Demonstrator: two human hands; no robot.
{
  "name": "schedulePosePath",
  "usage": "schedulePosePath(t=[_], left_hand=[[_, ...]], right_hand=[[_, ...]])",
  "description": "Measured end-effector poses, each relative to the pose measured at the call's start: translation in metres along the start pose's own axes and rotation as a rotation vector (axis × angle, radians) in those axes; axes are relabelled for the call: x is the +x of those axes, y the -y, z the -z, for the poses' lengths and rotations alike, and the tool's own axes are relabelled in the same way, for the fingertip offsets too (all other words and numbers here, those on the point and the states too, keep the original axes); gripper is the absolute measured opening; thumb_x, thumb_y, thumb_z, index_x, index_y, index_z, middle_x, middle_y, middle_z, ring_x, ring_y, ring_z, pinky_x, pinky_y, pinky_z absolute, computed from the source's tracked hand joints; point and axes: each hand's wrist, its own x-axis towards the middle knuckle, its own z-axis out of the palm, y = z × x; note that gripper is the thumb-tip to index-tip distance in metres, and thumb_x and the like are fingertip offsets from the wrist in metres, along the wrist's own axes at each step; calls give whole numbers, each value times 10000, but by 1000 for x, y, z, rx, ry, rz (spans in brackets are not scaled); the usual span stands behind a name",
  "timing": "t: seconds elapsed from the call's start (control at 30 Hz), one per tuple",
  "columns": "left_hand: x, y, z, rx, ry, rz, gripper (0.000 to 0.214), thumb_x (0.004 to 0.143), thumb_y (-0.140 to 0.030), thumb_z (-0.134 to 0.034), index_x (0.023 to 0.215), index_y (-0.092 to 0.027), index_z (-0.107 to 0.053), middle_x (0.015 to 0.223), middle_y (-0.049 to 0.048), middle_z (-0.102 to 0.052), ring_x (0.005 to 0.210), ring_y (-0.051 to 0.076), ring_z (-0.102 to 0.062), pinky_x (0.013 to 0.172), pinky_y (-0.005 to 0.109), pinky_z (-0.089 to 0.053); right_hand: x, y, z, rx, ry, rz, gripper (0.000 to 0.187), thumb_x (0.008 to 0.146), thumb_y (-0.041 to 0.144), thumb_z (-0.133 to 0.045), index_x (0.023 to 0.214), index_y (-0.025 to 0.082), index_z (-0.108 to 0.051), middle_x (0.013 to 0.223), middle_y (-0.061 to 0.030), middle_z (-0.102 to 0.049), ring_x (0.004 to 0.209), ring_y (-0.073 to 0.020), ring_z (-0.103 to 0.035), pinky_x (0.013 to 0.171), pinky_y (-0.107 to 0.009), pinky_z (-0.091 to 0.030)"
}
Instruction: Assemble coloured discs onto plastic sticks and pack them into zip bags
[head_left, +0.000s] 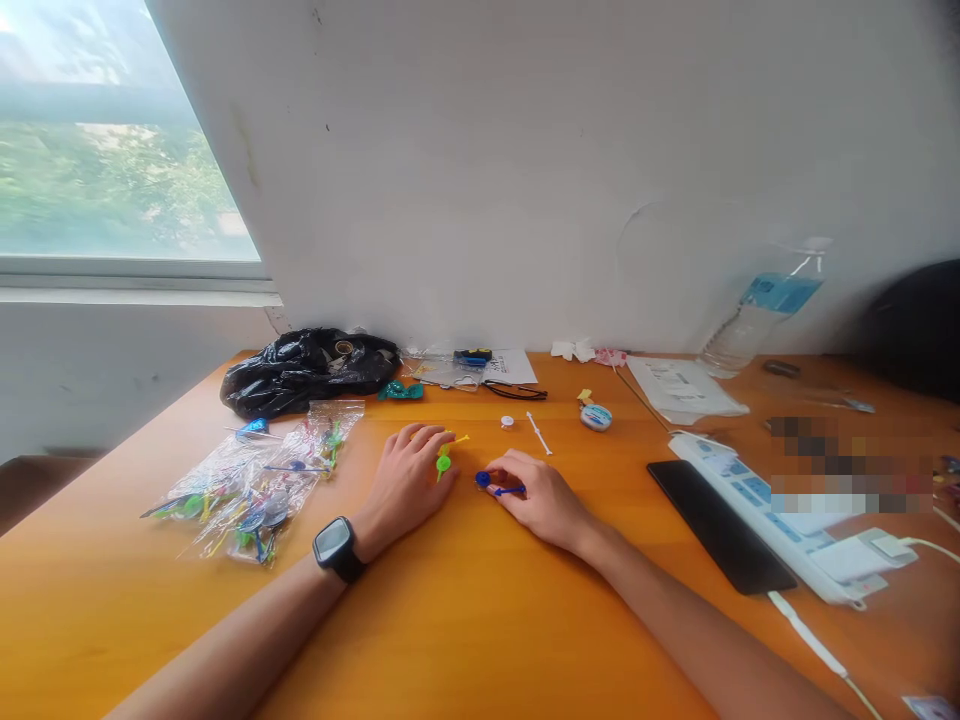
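My left hand point(409, 482), with a black smartwatch point(337, 548) on its wrist, rests on the orange table point(450, 620) with its fingers curled round a small green and yellow plastic piece point(444, 460). Just to its right, my right hand point(538, 497) pinches a small blue plastic piece point(495, 485) against the tabletop. The two hands lie a few centimetres apart near the table's middle. A thin white stick point(539, 432) and a small white cap point(507, 422) lie just beyond the right hand.
Clear bags of coloured plastic pieces point(255, 480) lie at left, a black plastic bag point(307, 368) behind them. A black phone point(720, 524) and white power strip point(787, 520) sit at right. A water bottle point(757, 315), papers point(682, 388) and a small round tape point(596, 416) stand near the wall.
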Motion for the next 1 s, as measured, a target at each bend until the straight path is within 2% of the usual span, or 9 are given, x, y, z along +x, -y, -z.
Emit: schedulePosePath(t=[0.1,0.27,0.37,0.47,0.57,0.67,0.8,0.9,1.0], left_hand=[[0,7,1,-13,2,30,359,1019,-313,-636,1373,-253,-623,1321,93,-711,1262,323,-612,1073,511,-497],[1,10,6,-44,94,6,441,1074,-294,-519,1513,-261,-541,1308,88,-732,1216,298,-663,1056,497,-513],[2,9,7,-36,96,-3,444,1088,-302,-487,1527,-246,-525,1306,99,-738,1180,301,-683,1031,498,-528],[2,14,4,-33,88,-22,427,1095,-332,-494,1512,-252,-534,1340,98,-727,1204,305,-681,1041,498,-535],[2,22,0,-89,73,2,416,1085,-381,-544,1483,-263,-552,1372,85,-710,1214,294,-685,1041,468,-554],[2,29,-3,-166,59,32,382,1074,-408,-583,1427,-262,-594,1338,74,-721,1211,277,-687,1034,435,-565],[4,33,-3,-173,60,11,258,1060,-423,-615,1227,-247,-702,1202,72,-756,1128,279,-700,976,425,-573],[6,33,-1,-202,68,-3,223,1050,-431,-632,1129,-246,-730,1104,67,-762,1025,260,-707,902,392,-580],[7,30,2,-234,80,3,230,1045,-440,-635,1106,-242,-735,1068,64,-764,993,253,-708,878,380,-582]], right_hand=[[-2,3,0,12,40,16,203,953,196,-678,1121,276,-760,1066,-35,-737,947,-200,-746,872,-309,-586],[-5,14,4,2,89,38,252,966,224,-668,1201,295,-725,1131,-37,-734,985,-208,-747,911,-328,-585],[-5,19,6,-11,58,30,303,955,272,-695,1256,277,-658,1153,-55,-723,1007,-226,-727,915,-349,-584],[-4,17,4,-9,1,16,255,968,307,-686,1211,258,-629,1181,-74,-696,1084,-244,-692,941,-362,-575],[-2,10,1,-30,-22,33,188,998,272,-637,1184,248,-638,1180,-85,-678,1098,-248,-675,972,-378,-556],[-1,5,-2,-24,-25,57,210,1032,235,-576,1229,238,-646,1186,-91,-663,1078,-238,-672,974,-371,-548],[-1,6,-2,-11,2,113,290,1102,229,-442,1278,256,-670,1134,-78,-659,1028,-212,-677,951,-345,-546],[-2,8,0,-47,13,108,329,1115,256,-439,1354,303,-660,1116,-60,-679,1006,-211,-689,936,-346,-547],[-1,9,2,-79,-4,64,332,1115,292,-458,1388,297,-647,1143,-64,-701,1044,-229,-697,951,-365,-547]])
